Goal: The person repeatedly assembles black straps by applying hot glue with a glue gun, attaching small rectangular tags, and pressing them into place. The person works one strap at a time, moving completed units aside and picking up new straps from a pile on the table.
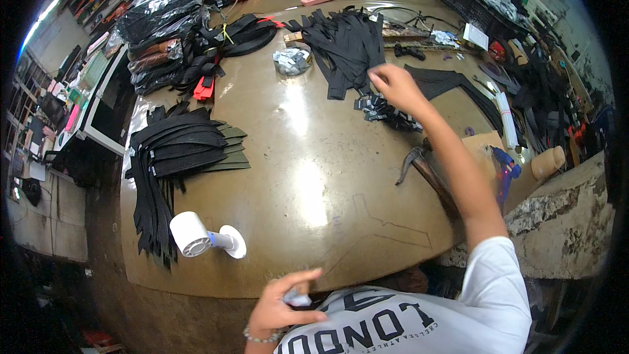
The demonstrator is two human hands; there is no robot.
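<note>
Strips [180, 137], black, lie in two main piles on the table [262, 170]. The left pile rests over olive strips [234, 147], most of it running crosswise while others hang toward the near side; laid roughly parallel, they are probably easier to lift off singly. Wrapped bundles [160, 10] sit behind, likely pushed back to leave room in front. A white fan [191, 231] appears to stand on its round base, its grille facing the near edge, perhaps to cool the person. The left hand [275, 308] is half-curled beside the shirt, holding a pale piece [297, 299] between thumb and fingers; the cupped grip seems meant to keep it ready. Further off, a tub [291, 72] gathers small pale pieces, presumably so they don't scatter. Right of it is the second black pile [341, 49], more loosely fanned. The right hand [396, 86] reaches to its right edge, fingers drawn narrow; I cannot tell whether they pinch or touch anything. Just below, tagged ends [377, 108] bunch together.
</note>
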